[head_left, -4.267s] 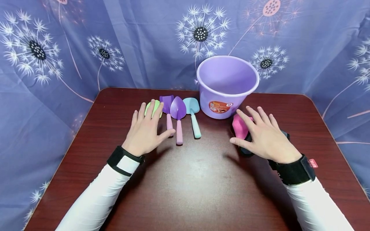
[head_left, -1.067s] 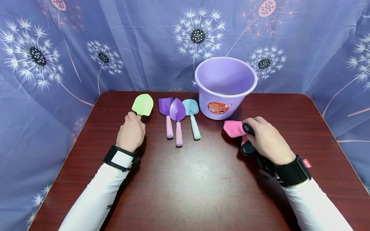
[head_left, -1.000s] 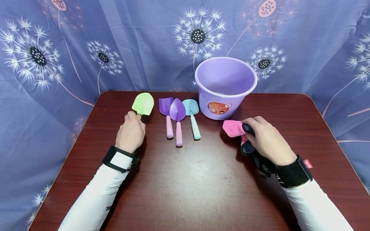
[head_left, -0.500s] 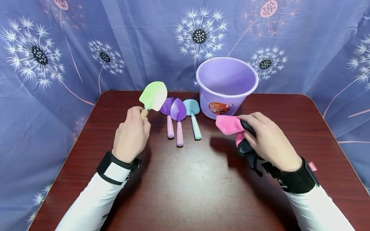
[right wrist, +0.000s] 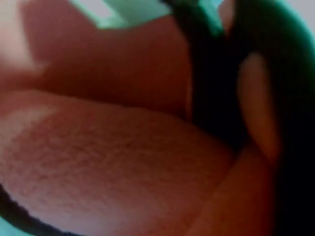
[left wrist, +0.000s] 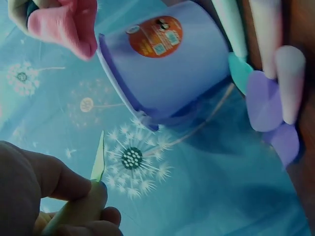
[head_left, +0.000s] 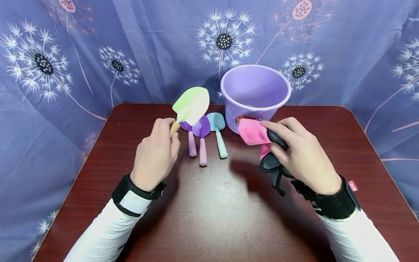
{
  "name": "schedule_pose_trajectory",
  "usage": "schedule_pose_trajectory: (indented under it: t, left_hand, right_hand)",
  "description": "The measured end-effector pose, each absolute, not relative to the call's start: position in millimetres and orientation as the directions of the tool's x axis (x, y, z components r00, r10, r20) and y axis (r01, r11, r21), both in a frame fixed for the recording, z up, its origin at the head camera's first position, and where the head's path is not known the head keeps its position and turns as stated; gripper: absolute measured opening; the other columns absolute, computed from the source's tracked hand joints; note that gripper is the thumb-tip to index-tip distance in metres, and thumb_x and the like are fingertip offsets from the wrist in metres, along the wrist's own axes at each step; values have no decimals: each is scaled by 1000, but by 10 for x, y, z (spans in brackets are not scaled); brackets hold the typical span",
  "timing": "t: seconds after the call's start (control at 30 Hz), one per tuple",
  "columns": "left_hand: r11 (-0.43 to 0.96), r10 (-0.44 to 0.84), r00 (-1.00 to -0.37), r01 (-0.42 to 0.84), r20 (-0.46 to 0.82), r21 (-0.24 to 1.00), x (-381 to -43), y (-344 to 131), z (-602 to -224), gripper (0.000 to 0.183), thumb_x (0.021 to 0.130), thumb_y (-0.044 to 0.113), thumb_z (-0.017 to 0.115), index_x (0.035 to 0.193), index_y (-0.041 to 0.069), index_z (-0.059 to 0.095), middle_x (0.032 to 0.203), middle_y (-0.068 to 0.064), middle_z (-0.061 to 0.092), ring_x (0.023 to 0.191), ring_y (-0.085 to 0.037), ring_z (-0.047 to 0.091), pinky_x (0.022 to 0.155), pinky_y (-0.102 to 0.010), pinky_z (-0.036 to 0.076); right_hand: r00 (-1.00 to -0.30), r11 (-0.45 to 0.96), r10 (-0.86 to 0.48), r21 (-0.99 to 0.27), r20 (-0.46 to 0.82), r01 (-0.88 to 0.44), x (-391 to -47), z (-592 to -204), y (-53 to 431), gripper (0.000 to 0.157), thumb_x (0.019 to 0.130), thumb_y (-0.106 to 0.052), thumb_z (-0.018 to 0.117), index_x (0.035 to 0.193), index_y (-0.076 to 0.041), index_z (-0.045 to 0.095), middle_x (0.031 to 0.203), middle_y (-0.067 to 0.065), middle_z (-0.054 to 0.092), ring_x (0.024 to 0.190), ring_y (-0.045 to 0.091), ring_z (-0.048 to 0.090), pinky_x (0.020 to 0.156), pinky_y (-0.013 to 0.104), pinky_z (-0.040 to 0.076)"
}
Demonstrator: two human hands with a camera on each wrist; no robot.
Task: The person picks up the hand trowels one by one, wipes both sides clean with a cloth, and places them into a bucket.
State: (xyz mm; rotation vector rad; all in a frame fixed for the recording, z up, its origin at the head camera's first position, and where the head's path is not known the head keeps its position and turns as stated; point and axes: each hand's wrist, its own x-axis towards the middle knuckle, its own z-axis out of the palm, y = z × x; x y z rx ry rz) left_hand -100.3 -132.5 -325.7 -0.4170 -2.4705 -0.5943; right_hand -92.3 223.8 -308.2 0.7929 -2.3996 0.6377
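Note:
My left hand grips the wooden handle of a garden trowel with a light green blade, raised above the table with the blade tipped toward the bucket. In the left wrist view the trowel blade shows edge-on past the thumb. My right hand holds a soft pink piece with black trim; a black strap dangles below it, and its kind I cannot tell. Its pink end overlaps the label of a purple bucket in the head view. Pink fabric fills much of the right wrist view.
Two purple trowels with pink handles and a teal trowel lie left of the bucket on the dark wooden table. A blue dandelion-print curtain hangs behind the table.
My left hand took up the green trowel, lifted it and carried it right, over the purple trowels. The right hand picked up the pink and black piece and raised it toward the bucket.

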Motion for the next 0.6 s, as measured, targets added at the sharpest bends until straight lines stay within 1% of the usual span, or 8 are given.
schedule_pose_trajectory:
  t: [0.1,0.2,0.3,0.43,0.6]
  left_hand:
    - [837,190,-784,444,591,320,-986,-1257,-3222,31,101,11,62,130,2,58,110,-13,60,53,-34,60,45,-51,51]
    - [817,223,-771,482,597,318,-972,-1177,-3193,31,102,11,63,132,2,59,112,-13,60,57,-32,62,47,-50,53]
    - [796,259,-755,520,602,309,-958,-1100,-3164,31,102,10,64,131,2,59,109,-12,60,58,-28,62,46,-48,53]
    - [773,316,-723,572,614,276,-950,-1004,-3123,31,101,8,65,130,2,58,106,-12,58,61,-23,61,46,-43,52]
    - [754,373,-691,614,620,231,-958,-898,-3110,30,101,8,64,129,1,58,103,-12,58,65,-23,62,48,-42,52]
  right_hand:
    - [-662,702,-384,-263,643,-662,-910,-3034,2157,60,85,4,74,141,-16,70,108,9,62,74,11,51,64,26,39]
    - [-645,699,-392,-243,656,-672,-890,-2982,2079,58,88,0,69,143,-18,69,107,9,60,70,10,49,58,27,40]
    - [-620,686,-405,-225,672,-692,-869,-2931,1996,56,90,-3,65,144,-19,69,106,11,59,67,10,49,54,30,42]
    - [-582,653,-415,-217,699,-725,-860,-2894,1899,56,91,-3,65,144,-19,68,108,13,60,67,13,53,53,32,45]
    - [-561,633,-411,-218,718,-743,-859,-2882,1823,55,92,-3,66,144,-20,68,109,14,60,71,16,57,54,35,49]
